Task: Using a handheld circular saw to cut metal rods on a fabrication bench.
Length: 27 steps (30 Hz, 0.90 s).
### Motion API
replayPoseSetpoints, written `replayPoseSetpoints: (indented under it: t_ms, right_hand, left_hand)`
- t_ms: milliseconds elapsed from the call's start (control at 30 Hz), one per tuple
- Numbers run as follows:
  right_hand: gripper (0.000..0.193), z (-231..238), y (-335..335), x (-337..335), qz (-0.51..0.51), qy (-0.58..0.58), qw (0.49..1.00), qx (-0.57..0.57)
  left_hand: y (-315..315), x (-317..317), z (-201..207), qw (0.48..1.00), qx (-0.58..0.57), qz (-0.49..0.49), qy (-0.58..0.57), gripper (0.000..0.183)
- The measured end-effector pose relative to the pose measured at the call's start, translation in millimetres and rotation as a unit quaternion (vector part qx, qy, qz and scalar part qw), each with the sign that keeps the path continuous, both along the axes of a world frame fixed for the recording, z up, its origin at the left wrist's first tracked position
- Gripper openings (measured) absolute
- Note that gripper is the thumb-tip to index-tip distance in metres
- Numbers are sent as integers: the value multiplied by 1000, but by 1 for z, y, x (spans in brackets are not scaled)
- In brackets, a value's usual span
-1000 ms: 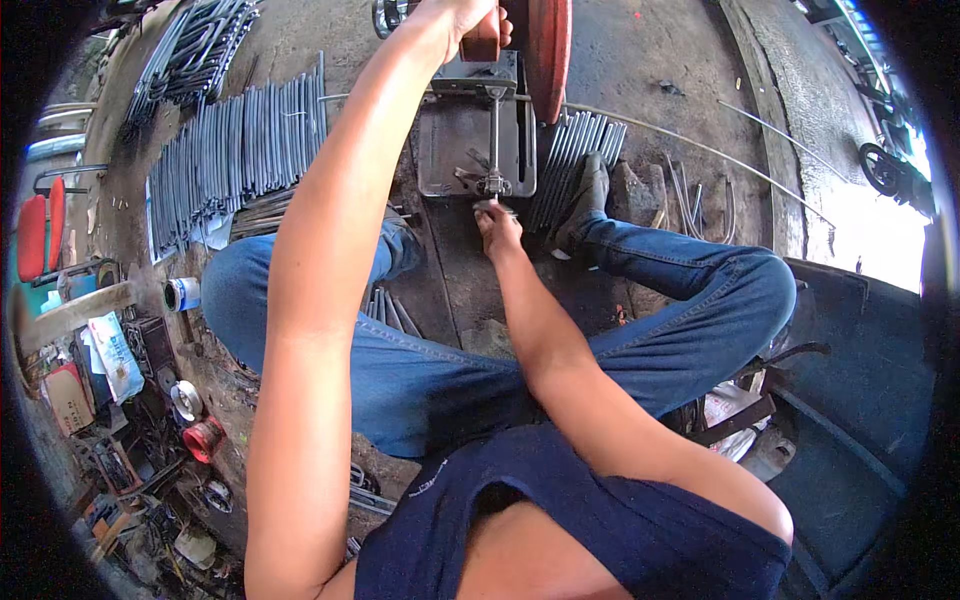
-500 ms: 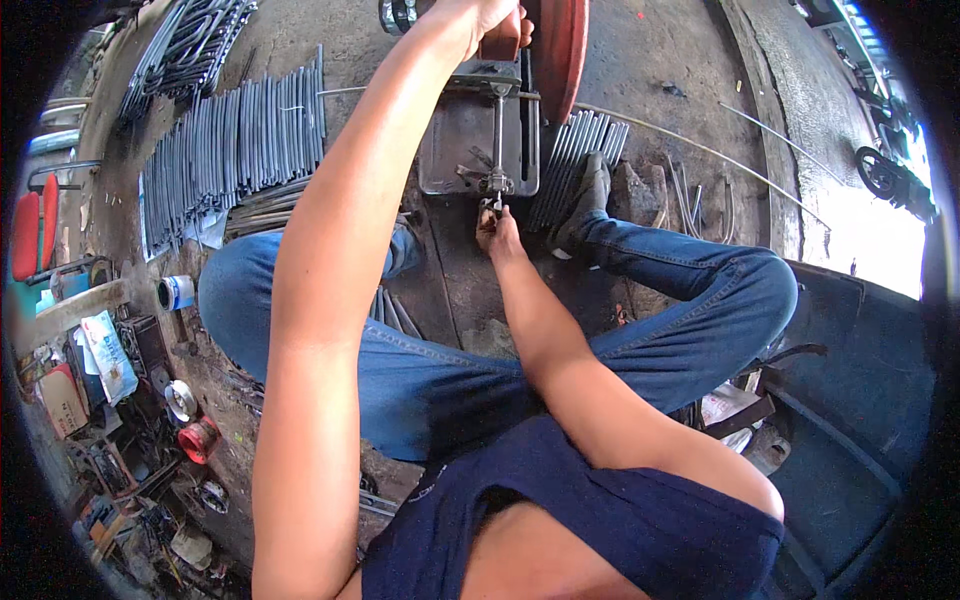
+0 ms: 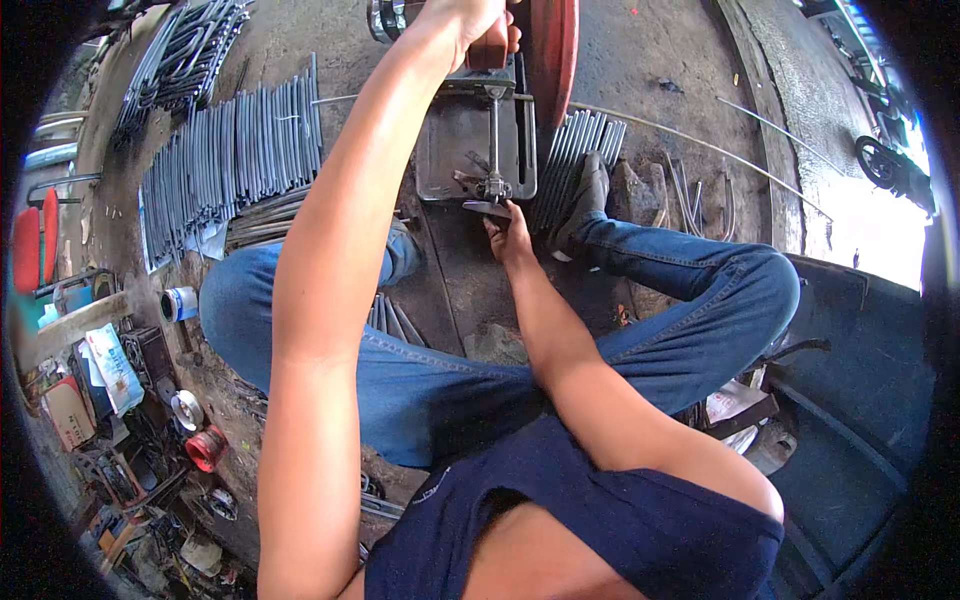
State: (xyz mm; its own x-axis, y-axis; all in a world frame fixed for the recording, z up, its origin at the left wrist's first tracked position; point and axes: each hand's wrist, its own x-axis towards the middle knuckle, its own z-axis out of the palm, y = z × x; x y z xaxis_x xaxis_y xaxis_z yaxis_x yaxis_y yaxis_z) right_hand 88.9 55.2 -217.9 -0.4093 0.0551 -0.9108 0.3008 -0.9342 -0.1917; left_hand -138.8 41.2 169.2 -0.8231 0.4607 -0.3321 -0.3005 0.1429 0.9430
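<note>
At the top, my left hand (image 3: 468, 18) is wrapped round the reddish-brown handle (image 3: 488, 50) of a floor cut-off saw with a red disc guard (image 3: 556, 75). Below it lies the saw's dark metal base (image 3: 446, 150), with a clamp screw (image 3: 494, 135) running toward me. My right hand (image 3: 512, 238) is at the near end of this screw, its fingers closed on the flat crank handle (image 3: 484, 209), which lies crosswise. A thin rod (image 3: 335, 99) reaches the saw from the left; my left forearm hides part of it.
Left of the saw lies a wide row of cut metal rods (image 3: 250, 150), with bent rods (image 3: 190, 60) beyond. More cut rods (image 3: 580, 150) lie beside my right shoe (image 3: 590, 190). A long rod (image 3: 700, 150) extends right. Tools and a red spool (image 3: 206, 448) clutter the lower left.
The crank handle has turned from pointing toward me to lying crosswise, and my right hand has shifted slightly with it. My left hand stays on the saw handle.
</note>
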Motion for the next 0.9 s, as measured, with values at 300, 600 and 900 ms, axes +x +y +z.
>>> replayPoseSetpoints:
  t_ms: [300,600,900]
  right_hand:
    - [65,-25,-23,7,-139,104,984,31]
    - [38,-23,-24,-16,-191,-162,936,246]
    - [36,34,-33,0,214,-14,614,760]
  left_hand:
    - [-2,7,0,1000,0,9,-4,18]
    - [-2,11,1,999,5,14,-39,20]
    - [-2,8,-5,999,12,-1,-41,20]
